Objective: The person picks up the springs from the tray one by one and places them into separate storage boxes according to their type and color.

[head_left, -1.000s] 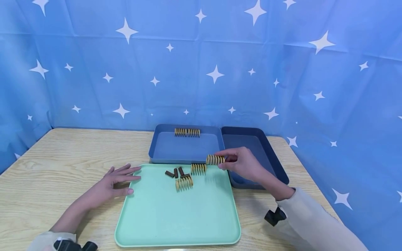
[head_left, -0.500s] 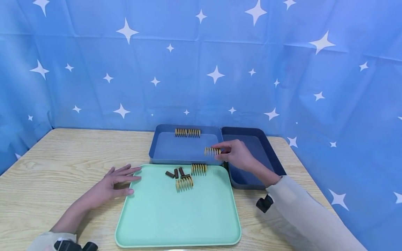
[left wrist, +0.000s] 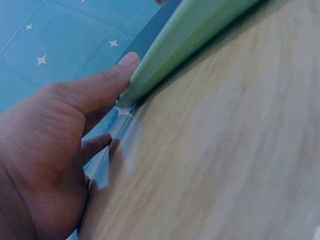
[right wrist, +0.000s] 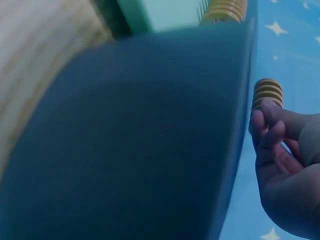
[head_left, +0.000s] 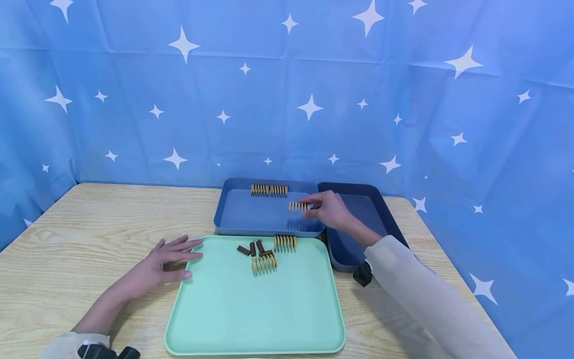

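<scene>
Right hand (head_left: 329,209) first: on my feed it pinches one gold spring (head_left: 298,206) near its right end, thumb against fingers, so the rest juts out leftward. That spring is over the right part of the blue tray (head_left: 251,214), and the shadow beneath suggests to me that it is off the tray's floor; the right wrist view is dim and largely filled by a tray wall, so I can't judge the gap. My left hand (head_left: 163,259) lies spread at the left edge of the green tray (head_left: 251,319), thumb on the rim, holding nothing.

Along the far wall of the blue tray, two matching springs (head_left: 278,190) lie end to end. Two more gold ones, a far spring (head_left: 285,243) and a near spring (head_left: 264,264), lie on the green tray, the near one at the edge of a cluster of small dark springs (head_left: 253,249). To the right, a navy tray (head_left: 365,212) sits beside the blue one on the table (head_left: 54,259).

I take the step in hand to be the carry into the blue tray, with the set-down not yet done. As I judge it, the next move calls for lowering the spring level, then loosening the pinch gently so it doesn't roll.
</scene>
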`<state>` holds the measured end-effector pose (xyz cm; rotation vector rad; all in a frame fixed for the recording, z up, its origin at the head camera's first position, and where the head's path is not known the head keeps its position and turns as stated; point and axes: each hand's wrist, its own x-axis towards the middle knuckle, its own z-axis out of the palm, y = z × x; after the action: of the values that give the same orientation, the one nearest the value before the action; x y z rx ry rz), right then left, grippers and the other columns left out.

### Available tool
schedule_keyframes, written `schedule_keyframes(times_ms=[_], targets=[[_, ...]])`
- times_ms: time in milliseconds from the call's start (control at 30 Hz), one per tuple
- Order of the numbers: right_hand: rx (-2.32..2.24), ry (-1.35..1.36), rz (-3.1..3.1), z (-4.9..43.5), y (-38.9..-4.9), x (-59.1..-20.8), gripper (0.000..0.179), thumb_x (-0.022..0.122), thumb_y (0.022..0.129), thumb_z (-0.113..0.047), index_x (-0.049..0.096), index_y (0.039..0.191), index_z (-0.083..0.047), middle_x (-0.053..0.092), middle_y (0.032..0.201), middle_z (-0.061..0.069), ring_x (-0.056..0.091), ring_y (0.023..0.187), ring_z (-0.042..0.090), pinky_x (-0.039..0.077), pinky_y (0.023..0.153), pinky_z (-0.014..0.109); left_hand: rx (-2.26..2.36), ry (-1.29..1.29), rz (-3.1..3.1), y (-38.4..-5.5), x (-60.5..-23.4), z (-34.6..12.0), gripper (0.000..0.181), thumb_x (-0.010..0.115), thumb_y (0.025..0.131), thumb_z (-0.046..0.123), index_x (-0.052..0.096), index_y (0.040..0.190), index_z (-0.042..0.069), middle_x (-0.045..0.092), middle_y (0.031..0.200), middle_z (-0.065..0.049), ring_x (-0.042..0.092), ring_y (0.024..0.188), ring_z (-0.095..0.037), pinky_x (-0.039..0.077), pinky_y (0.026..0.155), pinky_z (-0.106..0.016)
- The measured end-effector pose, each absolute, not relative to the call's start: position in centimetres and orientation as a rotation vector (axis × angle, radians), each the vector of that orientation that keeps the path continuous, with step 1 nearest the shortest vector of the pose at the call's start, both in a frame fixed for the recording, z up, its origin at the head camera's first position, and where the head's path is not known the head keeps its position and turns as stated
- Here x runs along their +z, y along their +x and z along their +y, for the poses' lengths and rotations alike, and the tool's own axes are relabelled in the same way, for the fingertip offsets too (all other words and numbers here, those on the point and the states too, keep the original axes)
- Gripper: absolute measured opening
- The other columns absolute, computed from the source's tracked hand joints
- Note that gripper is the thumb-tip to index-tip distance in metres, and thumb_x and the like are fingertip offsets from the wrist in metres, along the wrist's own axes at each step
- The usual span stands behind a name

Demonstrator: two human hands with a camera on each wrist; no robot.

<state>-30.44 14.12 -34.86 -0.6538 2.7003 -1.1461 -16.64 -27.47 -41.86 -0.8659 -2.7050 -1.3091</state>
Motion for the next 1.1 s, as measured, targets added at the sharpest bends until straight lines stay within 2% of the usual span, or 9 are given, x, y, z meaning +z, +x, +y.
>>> schedule_keyframes(times_ms=[167,267,333,400,567,700,867,1100], targets=[[-1.131,-0.565,2.732,13.8,-31.5,-34.9,0.035,0.07,0.088,-0.01,0.068,0.122,-0.015,0.068,0.108,0.008,0.069,0.081,0.022,0.037,0.047,0.031,-1.301,-0.861,-2.709,-16.6,-41.9,-27.5,0.042,0.072,0.086,0.025,0.065,0.126,0.015,0.045,0.145,-0.009,0.021,0.139,-0.043,-0.007,0.102,-0.071],[-1.112,-0.533,2.744,13.7,-32.0,-34.7,0.034,0.07,0.088,-0.01,0.068,0.122,-0.014,0.067,0.111,0.008,0.069,0.082,0.021,0.047,0.053,0.035,-1.3,-0.864,-2.704,-16.6,-41.9,-27.5,0.042,0.072,0.086,0.025,0.065,0.126,0.016,0.045,0.145,-0.009,0.021,0.14,-0.039,-0.007,0.103,-0.071],[-1.104,-0.52,2.743,13.6,-32.1,-34.4,0.034,0.07,0.088,-0.01,0.068,0.122,-0.014,0.066,0.113,0.009,0.069,0.084,0.022,0.054,0.063,0.04,-1.304,-0.867,-2.697,-16.5,-41.9,-27.5,0.042,0.072,0.086,0.024,0.065,0.126,0.015,0.045,0.145,-0.009,0.021,0.141,-0.036,-0.007,0.102,-0.071],[-1.103,-0.509,2.736,13.6,-32.2,-34.1,0.034,0.07,0.088,-0.01,0.067,0.122,-0.013,0.067,0.113,0.01,0.069,0.085,0.024,0.056,0.072,0.045,-1.312,-0.867,-2.69,-16.5,-41.9,-27.6,0.042,0.072,0.086,0.024,0.065,0.126,0.015,0.045,0.145,-0.009,0.02,0.142,-0.031,-0.007,0.102,-0.071],[-1.087,-0.493,2.741,13.9,-32.5,-33.2,0.035,0.07,0.088,-0.011,0.066,0.123,-0.012,0.064,0.119,0.009,0.068,0.087,0.021,0.056,0.07,0.039,-1.309,-0.868,-2.686,-16.6,-42.0,-27.6,0.041,0.072,0.086,0.024,0.065,0.126,0.016,0.045,0.145,-0.008,0.021,0.142,-0.023,-0.007,0.102,-0.071],[-1.112,-0.475,2.74,13.9,-33.1,-32.9,0.035,0.069,0.089,-0.011,0.066,0.124,-0.012,0.06,0.126,0.009,0.068,0.086,0.016,0.053,0.065,0.036,-1.306,-0.862,-2.695,-16.7,-42.1,-27.7,0.041,0.072,0.086,0.024,0.065,0.126,0.017,0.045,0.145,-0.008,0.021,0.141,-0.031,-0.007,0.103,-0.07],[-1.144,-0.441,2.71,13.5,-34.1,-33.4,0.036,0.068,0.09,-0.011,0.065,0.125,-0.012,0.06,0.126,0.009,0.067,0.09,0.021,0.055,0.076,0.045,-1.323,-0.85,-2.713,-16.6,-42.0,-27.7,0.042,0.072,0.086,0.025,0.065,0.126,0.016,0.045,0.145,-0.008,0.02,0.138,-0.045,-0.008,0.103,-0.07],[-1.078,-0.397,2.733,13.0,-35.2,-34.2,0.033,0.068,0.09,-0.01,0.067,0.123,-0.012,0.065,0.117,0.009,0.067,0.09,0.024,0.054,0.081,0.046,-1.329,-0.842,-2.728,-16.7,-41.8,-27.6,0.043,0.072,0.086,0.026,0.064,0.126,0.016,0.044,0.146,-0.007,0.019,0.138,-0.047,-0.008,0.103,-0.07]])
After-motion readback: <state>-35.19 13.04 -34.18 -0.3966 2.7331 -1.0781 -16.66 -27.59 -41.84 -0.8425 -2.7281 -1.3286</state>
